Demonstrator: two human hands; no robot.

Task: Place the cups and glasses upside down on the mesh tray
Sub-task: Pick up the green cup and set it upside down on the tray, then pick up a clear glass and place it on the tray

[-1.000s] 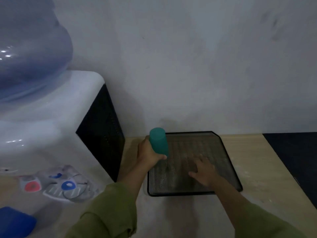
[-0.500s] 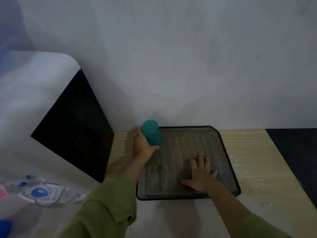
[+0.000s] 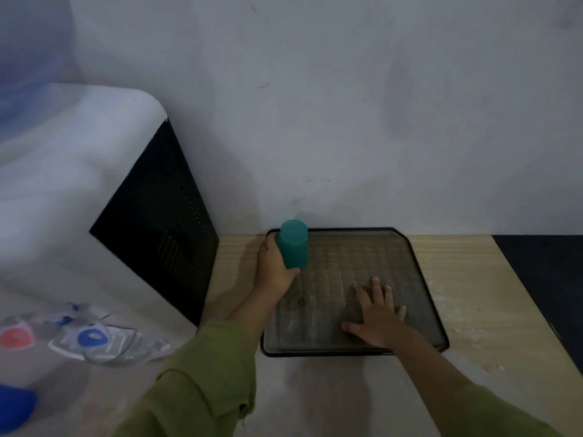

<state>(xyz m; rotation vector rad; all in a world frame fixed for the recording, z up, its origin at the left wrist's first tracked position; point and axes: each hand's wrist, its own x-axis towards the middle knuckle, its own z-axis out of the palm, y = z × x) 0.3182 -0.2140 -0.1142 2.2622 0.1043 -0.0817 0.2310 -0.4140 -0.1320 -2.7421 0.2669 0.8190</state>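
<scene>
A teal plastic cup (image 3: pixel 294 242) stands upside down at the far left corner of the black mesh tray (image 3: pixel 419 279), its closed base facing up. My left hand (image 3: pixel 273 269) is wrapped around the cup's lower part from the left. My right hand (image 3: pixel 377 313) lies flat, fingers spread, on the mesh near the tray's front middle. The tray rests on a light wooden table (image 3: pixel 479 298) against a pale wall. No other cup or glass shows.
A white water dispenser with a black side panel (image 3: pixel 157 234) stands close to the left of the tray. Its red tap (image 3: pixel 15 337) and blue tap (image 3: pixel 91 337) are at lower left. A dark surface (image 3: pixel 549 279) borders the table on the right.
The view has tilted and shifted; the dispenser's bottle has left the frame. My left hand with the teal cup has moved toward the tray's far left corner. My right hand stays flat on the mesh.
</scene>
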